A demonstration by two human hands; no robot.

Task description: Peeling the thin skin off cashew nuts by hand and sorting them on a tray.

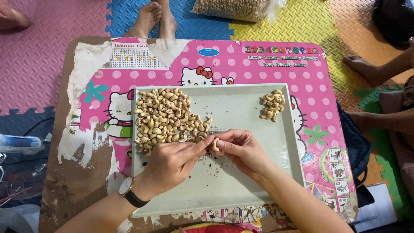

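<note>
A pale grey tray (241,108) lies on a small pink table (258,64) with worn, peeling edges. A large heap of unpeeled cashew nuts (161,118) fills the tray's left side. A small pile of peeled nuts (271,105) sits at its upper right. My left hand (170,164), with a wristwatch, and my right hand (243,151) meet over the tray's middle. Both pinch one cashew nut (214,144) between their fingertips. A thin blade (220,132) shows just above my right fingers. Bits of skin are scattered on the tray below the hands.
Coloured foam mats cover the floor. A clear bag of nuts (235,8) lies beyond the table. Another person's feet (155,19) rest at the far edge; another person's legs (379,69) are at the right. A plastic bottle (19,144) lies left.
</note>
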